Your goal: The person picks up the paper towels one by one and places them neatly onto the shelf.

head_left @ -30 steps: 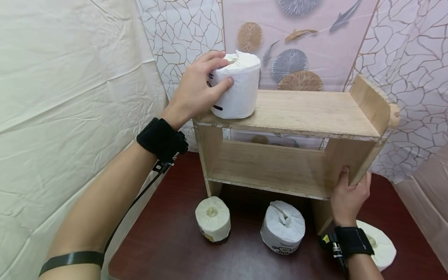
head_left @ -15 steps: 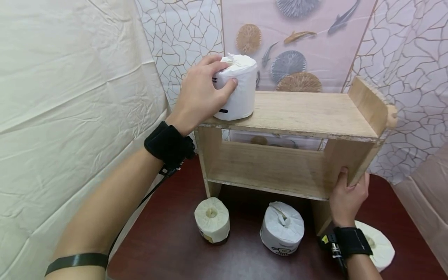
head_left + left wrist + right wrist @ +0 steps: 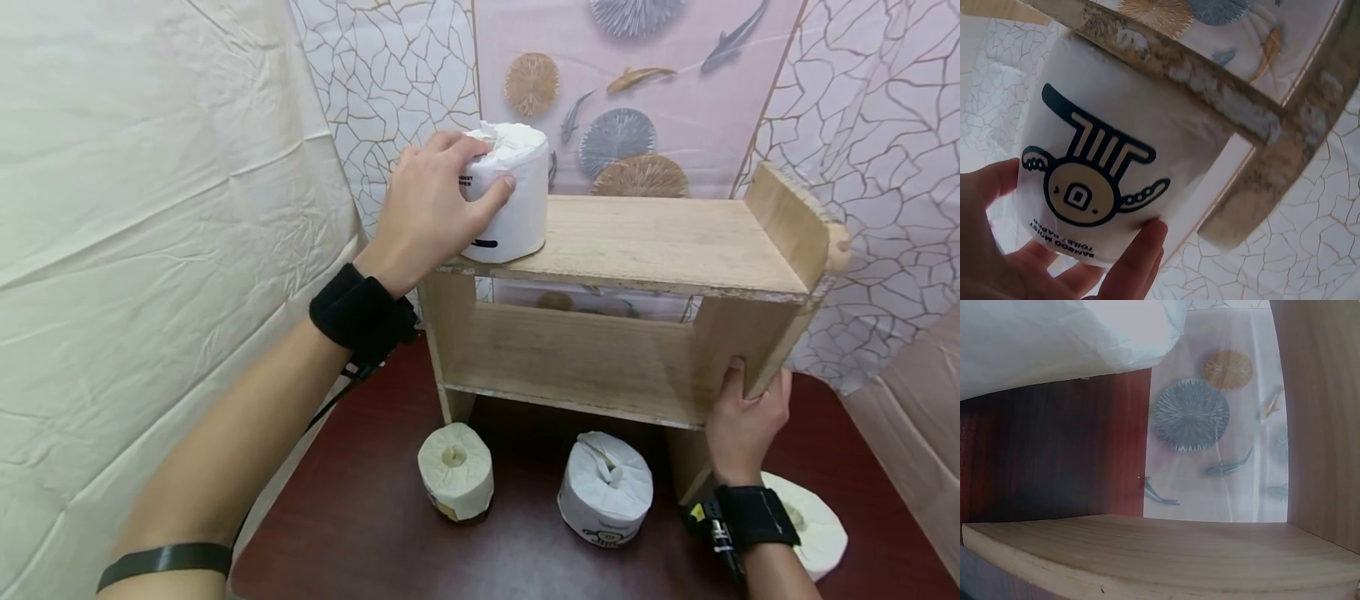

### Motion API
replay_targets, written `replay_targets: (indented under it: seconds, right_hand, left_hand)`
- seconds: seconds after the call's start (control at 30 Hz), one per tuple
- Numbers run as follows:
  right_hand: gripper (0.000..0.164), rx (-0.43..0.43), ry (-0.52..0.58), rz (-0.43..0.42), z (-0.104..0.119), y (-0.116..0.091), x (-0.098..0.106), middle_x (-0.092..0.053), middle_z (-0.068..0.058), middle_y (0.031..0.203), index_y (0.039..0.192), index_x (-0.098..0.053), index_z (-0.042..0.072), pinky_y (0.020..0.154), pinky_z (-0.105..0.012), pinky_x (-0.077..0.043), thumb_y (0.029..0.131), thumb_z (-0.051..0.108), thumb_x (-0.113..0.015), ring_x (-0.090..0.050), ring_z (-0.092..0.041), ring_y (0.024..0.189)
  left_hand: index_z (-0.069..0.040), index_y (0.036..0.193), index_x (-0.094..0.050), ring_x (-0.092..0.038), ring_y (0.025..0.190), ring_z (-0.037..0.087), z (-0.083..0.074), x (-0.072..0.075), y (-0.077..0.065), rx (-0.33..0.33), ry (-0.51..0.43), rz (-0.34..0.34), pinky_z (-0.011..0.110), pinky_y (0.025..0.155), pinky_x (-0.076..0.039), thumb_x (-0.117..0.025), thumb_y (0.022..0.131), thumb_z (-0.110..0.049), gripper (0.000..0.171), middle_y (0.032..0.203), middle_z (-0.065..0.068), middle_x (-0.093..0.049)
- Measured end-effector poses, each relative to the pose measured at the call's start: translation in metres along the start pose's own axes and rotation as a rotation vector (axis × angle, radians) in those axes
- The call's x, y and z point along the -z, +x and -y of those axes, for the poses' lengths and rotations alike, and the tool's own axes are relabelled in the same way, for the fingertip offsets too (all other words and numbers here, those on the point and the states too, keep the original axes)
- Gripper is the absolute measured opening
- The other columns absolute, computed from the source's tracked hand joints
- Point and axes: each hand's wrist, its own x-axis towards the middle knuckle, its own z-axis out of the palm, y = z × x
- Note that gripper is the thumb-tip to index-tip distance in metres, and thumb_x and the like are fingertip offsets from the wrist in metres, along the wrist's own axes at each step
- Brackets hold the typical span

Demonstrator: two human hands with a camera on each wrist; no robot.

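A white paper-wrapped toilet roll [image 3: 517, 204] stands upright at the left end of the wooden shelf's top board [image 3: 660, 237]. My left hand [image 3: 435, 196] grips it from the left, with the thumb on its front side and the fingers near its upper rim. In the left wrist view, a printed cartoon figure shows on the toilet roll [image 3: 1116, 125], close against the shelf's edge [image 3: 1222, 94]. My right hand [image 3: 746, 429] holds the shelf's right side panel [image 3: 757, 337], thumb on the inner face; the right wrist view does not show that hand.
On the dark red table [image 3: 337, 508] stand a cream wrapped roll [image 3: 454, 471] and a white wrapped roll [image 3: 606, 492] before the shelf. Another roll [image 3: 813, 525] lies partly behind my right wrist. A beige cloth wall [image 3: 165, 208] is on the left; a patterned sheet [image 3: 397, 67] hangs behind.
The toilet roll in my left hand has shifted slightly toward the shelf's front edge and turned a little. My left forearm has moved right. My right hand stays on the panel.
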Motion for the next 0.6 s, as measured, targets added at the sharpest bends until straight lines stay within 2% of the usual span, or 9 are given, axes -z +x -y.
replay_targets:
  seconds: [0.2, 0.3, 0.4, 0.5, 0.6]
  right_hand:
    - [0.036, -0.003, 0.002, 0.005, 0.001, 0.002, -0.001, -0.051, 0.029, 0.117, 0.14, -0.068, 0.021, 0.096, -0.02, -0.042, 0.105, 0.023, -0.064, -0.058, -0.008, 0.119]
    - [0.036, -0.007, 0.008, 0.001, 0.0, 0.003, -0.002, -0.052, 0.029, 0.117, 0.139, -0.069, 0.021, 0.096, -0.02, -0.042, 0.104, 0.023, -0.064, -0.058, -0.008, 0.118]
    - [0.035, -0.012, 0.007, -0.003, 0.0, 0.002, -0.003, -0.053, 0.028, 0.117, 0.138, -0.07, 0.02, 0.096, -0.02, -0.041, 0.104, 0.022, -0.064, -0.059, -0.008, 0.117]
    - [0.034, -0.019, -0.003, -0.013, -0.001, 0.002, -0.002, -0.053, 0.029, 0.115, 0.136, -0.071, 0.018, 0.095, -0.02, -0.041, 0.103, 0.021, -0.064, -0.058, -0.006, 0.115]
    - [0.034, -0.025, -0.006, -0.019, -0.001, 0.001, -0.003, -0.053, 0.029, 0.114, 0.136, -0.071, 0.016, 0.095, -0.02, -0.041, 0.103, 0.021, -0.065, -0.058, -0.006, 0.115]
  left_hand:
    - [-0.02, 0.151, -0.058, -0.05, 0.127, 0.029, 0.005, 0.003, 0.001, -0.024, 0.055, 0.053, 0.04, 0.102, -0.04, -0.055, 0.102, -0.063, 0.065, 0.156, 0.001, -0.053]
    - [-0.02, 0.153, -0.054, -0.049, 0.126, 0.032, 0.01, 0.005, 0.002, -0.05, 0.071, 0.059, 0.042, 0.099, -0.042, -0.055, 0.099, -0.071, 0.074, 0.159, 0.002, -0.049]
    - [-0.022, 0.155, -0.05, -0.048, 0.131, 0.033, 0.019, 0.008, 0.005, -0.074, 0.076, 0.066, 0.045, 0.103, -0.044, -0.058, 0.094, -0.076, 0.082, 0.163, 0.002, -0.043]
    - [-0.027, 0.158, -0.046, -0.045, 0.138, 0.032, 0.031, 0.011, 0.011, -0.096, 0.028, 0.092, 0.048, 0.107, -0.045, -0.061, 0.091, -0.077, 0.085, 0.166, -0.001, -0.038]
    - [-0.029, 0.158, -0.047, -0.044, 0.144, 0.025, 0.045, 0.012, 0.018, -0.138, -0.113, 0.126, 0.046, 0.113, -0.041, -0.065, 0.092, -0.07, 0.08, 0.166, -0.004, -0.039]
